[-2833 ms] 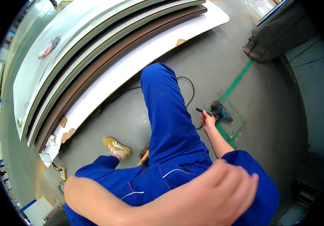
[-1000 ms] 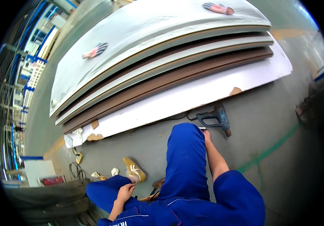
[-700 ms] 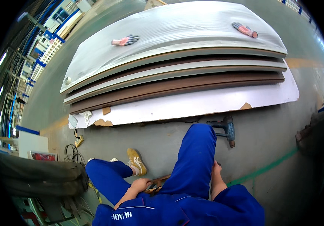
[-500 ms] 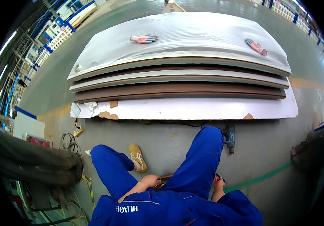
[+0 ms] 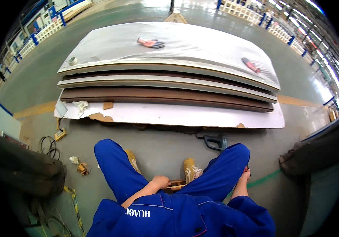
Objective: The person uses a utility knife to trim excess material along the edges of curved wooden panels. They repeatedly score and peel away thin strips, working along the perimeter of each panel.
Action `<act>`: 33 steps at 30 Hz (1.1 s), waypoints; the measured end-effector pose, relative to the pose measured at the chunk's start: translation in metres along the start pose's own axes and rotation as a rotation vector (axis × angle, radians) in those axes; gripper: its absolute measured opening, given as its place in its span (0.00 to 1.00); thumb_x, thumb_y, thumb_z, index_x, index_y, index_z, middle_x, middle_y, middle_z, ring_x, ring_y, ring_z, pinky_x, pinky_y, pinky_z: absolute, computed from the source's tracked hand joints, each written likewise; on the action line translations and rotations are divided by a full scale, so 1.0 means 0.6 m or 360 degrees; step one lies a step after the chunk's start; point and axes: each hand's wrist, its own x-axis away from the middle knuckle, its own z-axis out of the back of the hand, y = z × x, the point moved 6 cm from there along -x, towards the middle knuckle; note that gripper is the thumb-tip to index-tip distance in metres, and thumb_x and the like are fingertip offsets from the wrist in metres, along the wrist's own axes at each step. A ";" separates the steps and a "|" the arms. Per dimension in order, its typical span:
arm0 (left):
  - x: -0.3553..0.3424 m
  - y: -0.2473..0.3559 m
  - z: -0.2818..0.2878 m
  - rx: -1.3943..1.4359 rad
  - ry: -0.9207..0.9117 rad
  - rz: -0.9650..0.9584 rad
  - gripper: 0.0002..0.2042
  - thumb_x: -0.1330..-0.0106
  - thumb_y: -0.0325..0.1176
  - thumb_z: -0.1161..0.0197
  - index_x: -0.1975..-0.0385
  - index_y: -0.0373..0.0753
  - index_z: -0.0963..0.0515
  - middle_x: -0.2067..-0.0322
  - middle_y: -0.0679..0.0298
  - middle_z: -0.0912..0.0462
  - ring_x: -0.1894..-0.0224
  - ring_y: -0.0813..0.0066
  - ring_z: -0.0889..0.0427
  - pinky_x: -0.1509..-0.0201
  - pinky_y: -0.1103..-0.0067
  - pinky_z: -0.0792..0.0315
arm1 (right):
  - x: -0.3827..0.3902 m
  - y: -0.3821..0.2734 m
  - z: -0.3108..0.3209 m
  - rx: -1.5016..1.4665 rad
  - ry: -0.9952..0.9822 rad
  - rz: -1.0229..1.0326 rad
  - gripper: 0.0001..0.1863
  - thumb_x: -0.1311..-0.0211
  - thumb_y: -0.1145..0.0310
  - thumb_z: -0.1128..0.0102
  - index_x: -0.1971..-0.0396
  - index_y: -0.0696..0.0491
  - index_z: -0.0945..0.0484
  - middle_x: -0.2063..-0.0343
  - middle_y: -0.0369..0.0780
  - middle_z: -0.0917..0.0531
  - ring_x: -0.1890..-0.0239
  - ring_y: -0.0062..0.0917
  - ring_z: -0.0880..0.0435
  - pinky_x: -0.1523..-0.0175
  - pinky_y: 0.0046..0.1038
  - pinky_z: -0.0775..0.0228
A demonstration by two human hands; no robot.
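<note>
My left hand [image 5: 161, 182] is between my thighs, its fingers curled at the edge of a brown wooden piece [image 5: 177, 183] under me. Beside the outer side of my right knee, my right hand [image 5: 246, 173] is closed round a small dark and reddish thing, mostly hidden by the hand and the trouser leg. A heat gun [image 5: 215, 141] with a dark blue-grey body lies on the floor beyond my right knee, partly covered by it.
Ahead lies a stack of brown and white panels [image 5: 165, 95] on a white board [image 5: 169, 116]. On its foam-covered top are a left work glove [image 5: 151, 43], a right work glove [image 5: 251, 65] and a tape roll [image 5: 73, 61]. A power strip [image 5: 60, 134] and cables [image 5: 48, 147] lie at left.
My view has turned, so the stack sits further left. My right leg has swung outward, showing a second shoe and covering the heat gun's front. Both hands stay low.
</note>
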 end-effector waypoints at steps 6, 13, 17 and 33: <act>-0.023 0.105 0.026 -0.0155 -0.0095 -0.0357 0.24 0.29 0.54 0.50 0.60 0.39 0.16 0.58 0.51 0.15 0.52 0.49 0.18 0.50 0.59 0.25 | 0.153 -0.227 0.077 -0.0361 0.0562 0.0392 0.21 0.27 0.53 0.52 0.73 0.53 0.21 0.76 0.36 0.16 0.79 0.20 0.23 0.76 0.20 0.32; -0.050 0.181 0.002 -0.0341 -0.0307 -0.0525 0.30 0.34 0.62 0.48 0.58 0.38 0.16 0.55 0.51 0.16 0.49 0.52 0.19 0.47 0.62 0.26 | 0.265 -0.312 0.233 -0.0736 0.0944 0.0309 0.12 0.40 0.70 0.51 0.82 0.49 0.22 0.83 0.31 0.21 0.86 0.15 0.27 0.84 0.16 0.38; -0.064 0.201 -0.014 -0.0487 -0.0342 -0.0542 0.28 0.35 0.61 0.43 0.56 0.39 0.16 0.55 0.52 0.16 0.48 0.52 0.19 0.47 0.63 0.26 | 0.337 -0.307 0.256 -0.0932 0.0970 0.0110 0.13 0.41 0.71 0.53 0.82 0.46 0.22 0.84 0.28 0.21 0.87 0.13 0.28 0.84 0.14 0.39; -0.012 0.194 -0.006 -0.0827 0.0085 -0.0525 0.17 0.35 0.46 0.42 0.60 0.41 0.16 0.61 0.55 0.14 0.57 0.53 0.15 0.57 0.64 0.22 | 0.211 -0.226 0.155 -0.1544 0.0488 -0.0347 0.16 0.35 0.71 0.60 0.80 0.45 0.25 0.85 0.27 0.24 0.86 0.14 0.30 0.81 0.17 0.42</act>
